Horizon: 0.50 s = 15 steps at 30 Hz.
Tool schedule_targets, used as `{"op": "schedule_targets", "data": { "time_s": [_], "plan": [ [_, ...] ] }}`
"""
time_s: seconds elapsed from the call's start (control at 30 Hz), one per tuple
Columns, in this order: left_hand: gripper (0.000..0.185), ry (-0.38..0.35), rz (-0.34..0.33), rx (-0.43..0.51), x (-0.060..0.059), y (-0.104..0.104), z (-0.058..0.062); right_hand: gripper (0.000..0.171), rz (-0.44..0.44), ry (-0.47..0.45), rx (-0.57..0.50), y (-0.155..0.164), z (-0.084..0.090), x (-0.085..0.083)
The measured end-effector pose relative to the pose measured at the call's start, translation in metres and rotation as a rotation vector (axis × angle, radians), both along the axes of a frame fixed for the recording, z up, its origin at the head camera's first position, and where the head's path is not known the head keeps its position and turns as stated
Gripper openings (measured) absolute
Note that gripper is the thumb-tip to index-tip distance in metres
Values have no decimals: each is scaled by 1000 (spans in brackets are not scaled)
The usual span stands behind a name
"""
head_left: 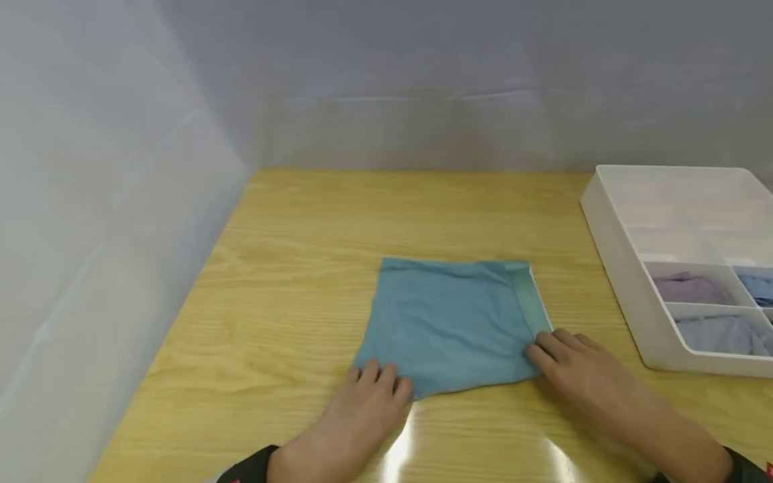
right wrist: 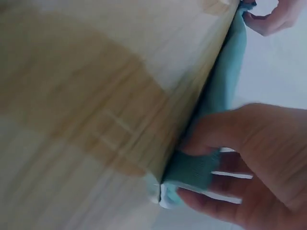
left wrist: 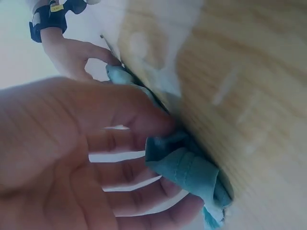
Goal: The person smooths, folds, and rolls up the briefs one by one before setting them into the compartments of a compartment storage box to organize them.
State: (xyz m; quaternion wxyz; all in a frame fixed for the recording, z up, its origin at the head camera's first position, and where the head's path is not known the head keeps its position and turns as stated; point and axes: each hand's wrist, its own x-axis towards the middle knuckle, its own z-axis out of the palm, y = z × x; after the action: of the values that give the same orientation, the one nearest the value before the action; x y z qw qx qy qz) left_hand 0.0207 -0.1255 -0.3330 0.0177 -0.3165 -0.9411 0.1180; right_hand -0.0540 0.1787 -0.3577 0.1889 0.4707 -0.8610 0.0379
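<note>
A flat, folded teal cloth (head_left: 449,322) lies in the middle of the light wooden desk (head_left: 290,282). The left hand (head_left: 368,402) pinches its near left corner, thumb under and fingers on top. The right hand (head_left: 574,365) pinches the near right corner by the paler band. Nothing stands between the hands. To the right sits a white plastic tray with boxes (head_left: 616,228). In it lie a purple cloth (head_left: 688,288), a blue cloth (head_left: 757,288) and a pale grey-blue cloth (head_left: 718,335).

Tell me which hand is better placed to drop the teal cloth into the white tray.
Right, probably. The right hand already pinches the teal cloth at its near right corner, on the side of the white tray. The left hand holds the opposite corner, farther away.
</note>
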Motion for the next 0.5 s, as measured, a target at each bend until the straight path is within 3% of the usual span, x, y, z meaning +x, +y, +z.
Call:
{"op": "schedule_targets", "data": {
  "time_s": [0.07, 0.17, 0.3, 0.4, 0.5],
  "plan": [
    [22, 5, 13, 3, -1, 1, -1, 42, 34, 10, 7, 3, -3, -2],
    [16, -62, 45, 20, -6, 1, 3, 46, 55, -46, -34, 6, -2, -3],
    [15, -118, 57, 163, -14, -7, 19, 24, 75, -115, -168, 11, 6, -4],
    [14, -84, 20, 323, -21, -17, 38, 50, 83, -141, -263, 12, 19, -7],
    [9, -101, 10, 427, -36, -26, 56, 53, 74, -176, -330, 12, 34, -13]
  ]
}}
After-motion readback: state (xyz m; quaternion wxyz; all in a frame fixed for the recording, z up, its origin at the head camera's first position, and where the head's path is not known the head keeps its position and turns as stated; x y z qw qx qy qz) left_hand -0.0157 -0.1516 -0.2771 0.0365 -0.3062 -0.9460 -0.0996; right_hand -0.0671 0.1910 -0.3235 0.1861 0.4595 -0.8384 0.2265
